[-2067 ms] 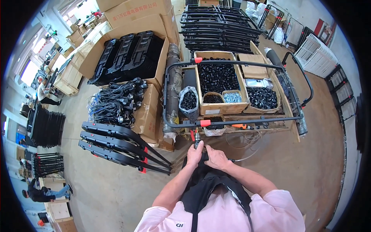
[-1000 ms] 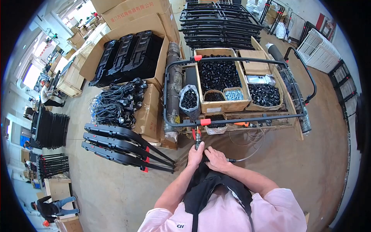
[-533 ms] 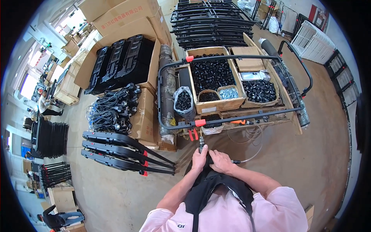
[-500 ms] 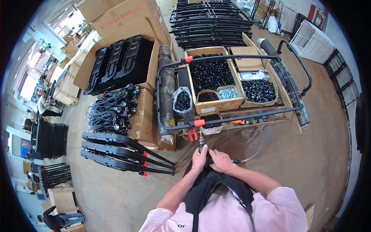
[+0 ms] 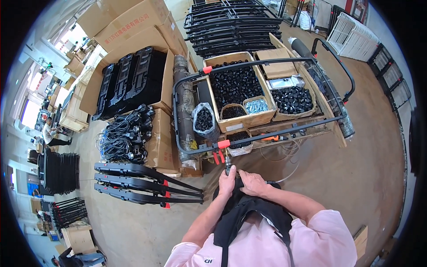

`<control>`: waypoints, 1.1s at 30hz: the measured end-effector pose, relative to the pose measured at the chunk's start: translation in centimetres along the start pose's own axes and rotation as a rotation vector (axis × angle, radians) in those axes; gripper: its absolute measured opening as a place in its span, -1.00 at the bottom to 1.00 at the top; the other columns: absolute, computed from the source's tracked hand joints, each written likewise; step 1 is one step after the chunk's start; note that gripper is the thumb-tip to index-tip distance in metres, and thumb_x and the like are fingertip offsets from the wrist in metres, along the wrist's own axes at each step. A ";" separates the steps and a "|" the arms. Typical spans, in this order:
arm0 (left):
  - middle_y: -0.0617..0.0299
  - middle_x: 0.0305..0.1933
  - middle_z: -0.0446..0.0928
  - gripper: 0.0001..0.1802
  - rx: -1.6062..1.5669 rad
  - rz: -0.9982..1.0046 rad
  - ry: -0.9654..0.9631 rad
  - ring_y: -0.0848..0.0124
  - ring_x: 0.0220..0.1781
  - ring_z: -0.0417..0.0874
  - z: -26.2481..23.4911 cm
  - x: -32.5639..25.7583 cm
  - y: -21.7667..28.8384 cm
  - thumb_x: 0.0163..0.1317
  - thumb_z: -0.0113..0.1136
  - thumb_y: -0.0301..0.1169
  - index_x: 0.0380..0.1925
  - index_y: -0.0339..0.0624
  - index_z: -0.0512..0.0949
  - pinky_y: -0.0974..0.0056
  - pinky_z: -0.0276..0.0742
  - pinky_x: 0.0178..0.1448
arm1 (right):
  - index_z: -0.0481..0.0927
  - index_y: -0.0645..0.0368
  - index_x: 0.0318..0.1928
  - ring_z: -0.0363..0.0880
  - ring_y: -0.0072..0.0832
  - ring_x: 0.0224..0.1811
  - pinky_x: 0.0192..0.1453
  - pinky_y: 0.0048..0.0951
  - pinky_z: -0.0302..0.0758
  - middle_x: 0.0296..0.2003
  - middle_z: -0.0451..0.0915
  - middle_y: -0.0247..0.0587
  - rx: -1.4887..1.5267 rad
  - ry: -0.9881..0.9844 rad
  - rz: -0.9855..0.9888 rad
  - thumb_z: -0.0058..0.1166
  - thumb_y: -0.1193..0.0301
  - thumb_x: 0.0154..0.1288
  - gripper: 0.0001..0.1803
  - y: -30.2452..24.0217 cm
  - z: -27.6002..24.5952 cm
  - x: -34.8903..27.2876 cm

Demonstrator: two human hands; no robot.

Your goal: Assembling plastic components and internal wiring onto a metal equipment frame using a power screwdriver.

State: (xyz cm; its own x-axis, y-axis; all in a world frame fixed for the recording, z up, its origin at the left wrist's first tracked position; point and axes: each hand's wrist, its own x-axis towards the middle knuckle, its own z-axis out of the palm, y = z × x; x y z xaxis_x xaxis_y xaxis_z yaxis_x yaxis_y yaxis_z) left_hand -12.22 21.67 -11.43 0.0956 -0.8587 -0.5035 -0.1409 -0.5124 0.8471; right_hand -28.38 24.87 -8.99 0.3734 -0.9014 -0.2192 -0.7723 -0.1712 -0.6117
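Observation:
My left hand is closed around the grey barrel of a small power tool. The tool's tip points up at the near bar of a black tube frame, just below an orange clip. Right beside it, my right hand grips the tool's black rear body, close to my chest. A thin hose runs off to the right from under that hand. The frame lies across open cardboard boxes of small black plastic parts.
Three long black parts with orange tabs lie on the floor to my left, beside a heap of black cables. Cartons of black panels stand behind them. Stacked black frames and white racks are further back. A person sits far left.
Both hands have stayed on the tool at the frame's near bar. The view has shifted slightly, so the boxes and frame sit a little more to the left.

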 end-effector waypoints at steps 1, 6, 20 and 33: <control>0.29 -0.32 0.60 -0.48 0.025 0.007 0.023 0.47 -0.26 0.50 0.1 0.0 0.1 0.47 0.30 0.07 -0.18 -0.26 0.65 0.22 0.47 -0.14 | 0.32 0.40 0.34 0.68 0.15 0.12 0.25 0.00 0.62 0.04 0.67 0.33 0.002 -0.001 0.000 0.42 0.27 0.12 -0.14 0.1 -0.1 0.0; 0.28 -0.31 0.63 -0.48 0.070 0.020 0.024 0.45 -0.25 0.54 0.0 1.0 -0.3 0.45 0.30 0.08 -0.16 -0.23 0.68 0.20 0.49 -0.13 | 0.29 0.41 0.36 0.68 0.15 0.14 0.25 0.00 0.62 0.06 0.66 0.33 0.007 0.012 -0.025 0.43 0.25 0.12 -0.11 0.5 0.2 0.7; -0.17 0.04 0.72 -0.26 0.204 0.024 0.078 0.00 0.15 0.74 0.4 2.5 -0.6 0.39 0.27 0.22 0.09 -0.34 0.59 -0.01 0.57 0.23 | 0.42 0.27 0.17 0.61 0.12 0.16 0.23 0.05 0.59 0.05 0.56 0.15 -0.057 0.021 -0.095 0.37 0.32 0.16 -0.38 0.0 -0.9 1.2; -0.11 -0.02 0.71 -0.28 0.171 0.018 0.008 0.09 0.05 0.73 -0.3 1.0 -1.2 0.42 0.26 0.21 0.05 -0.35 0.59 0.03 0.57 0.17 | 0.48 0.23 -0.01 0.60 0.06 0.10 0.17 0.04 0.58 -0.03 0.49 0.03 -0.041 0.090 -0.106 0.35 0.40 0.09 -0.53 -0.5 0.2 0.0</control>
State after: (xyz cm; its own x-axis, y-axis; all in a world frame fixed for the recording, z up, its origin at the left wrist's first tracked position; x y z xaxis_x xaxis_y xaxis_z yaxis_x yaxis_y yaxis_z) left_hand -11.68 21.42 -12.91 0.0991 -0.8679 -0.4868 -0.3086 -0.4919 0.8141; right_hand -27.84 25.05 -8.83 0.4075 -0.9093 -0.0848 -0.7521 -0.2815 -0.5958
